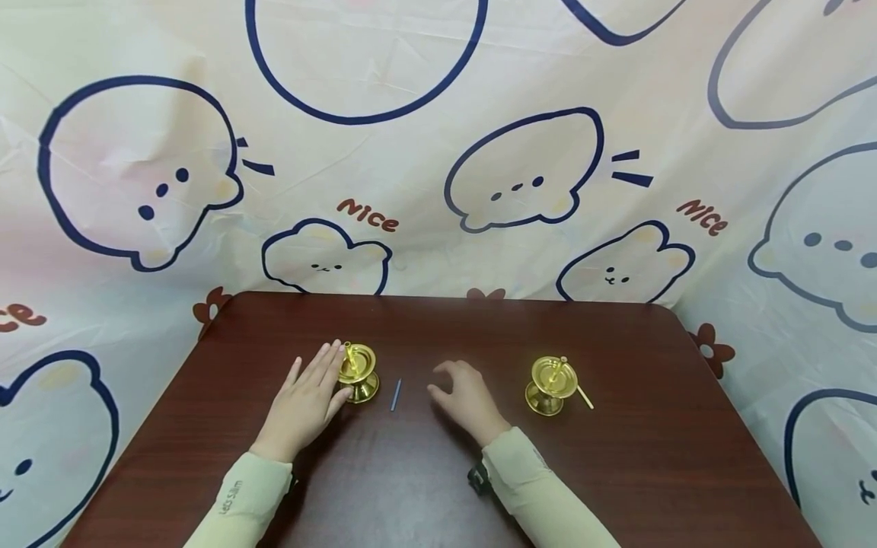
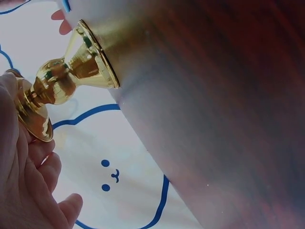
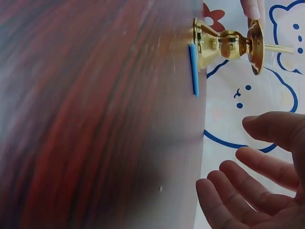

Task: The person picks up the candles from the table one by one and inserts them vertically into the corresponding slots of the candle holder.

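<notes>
Loosely curved right fingers [image 3: 267,164], spread apart, near a blue stick [image 1: 396,395], straight left fingers [image 1: 318,371] touching a gold candle holder [image 1: 365,388].

Desk [image 1: 390,495] is a dark reddish-brown wood-look one, rounded at the far corners. Behind it and round both sides there's a pale, kinda wrinkly cloth backdrop [image 1: 418,175] covered in navy-outlined cartoon critters [image 1: 329,255] with tiny dot eyes, plus brownish-red flowers [image 1: 711,351] and "Nice" lettering [image 1: 368,215].
</notes>
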Demonstrator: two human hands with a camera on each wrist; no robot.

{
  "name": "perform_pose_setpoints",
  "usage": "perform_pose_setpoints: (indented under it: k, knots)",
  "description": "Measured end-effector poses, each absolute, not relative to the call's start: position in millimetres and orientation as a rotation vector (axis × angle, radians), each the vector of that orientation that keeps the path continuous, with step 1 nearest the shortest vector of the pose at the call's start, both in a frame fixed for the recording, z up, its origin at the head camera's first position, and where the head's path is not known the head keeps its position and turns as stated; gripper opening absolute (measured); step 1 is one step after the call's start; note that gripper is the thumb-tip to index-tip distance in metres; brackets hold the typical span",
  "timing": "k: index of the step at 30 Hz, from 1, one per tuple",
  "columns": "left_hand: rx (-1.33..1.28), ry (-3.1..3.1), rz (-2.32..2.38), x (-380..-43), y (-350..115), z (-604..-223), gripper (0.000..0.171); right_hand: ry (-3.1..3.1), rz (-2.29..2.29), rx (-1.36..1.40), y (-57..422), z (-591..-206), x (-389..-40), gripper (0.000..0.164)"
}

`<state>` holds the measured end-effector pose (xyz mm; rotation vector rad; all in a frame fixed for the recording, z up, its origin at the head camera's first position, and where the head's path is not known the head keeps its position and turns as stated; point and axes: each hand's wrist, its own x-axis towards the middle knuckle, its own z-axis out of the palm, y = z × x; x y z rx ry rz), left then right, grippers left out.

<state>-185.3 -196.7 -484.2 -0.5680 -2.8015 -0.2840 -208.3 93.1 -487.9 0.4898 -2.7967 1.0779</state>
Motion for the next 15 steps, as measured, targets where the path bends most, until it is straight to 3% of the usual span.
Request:
perform_pose_setpoints:
  k: [15]
  knots:
    - [-0.578,-2.755,-0.289,-187,-197,-487,0.067,-2.854,1.241,0.443,75,-490,-217,0.014]
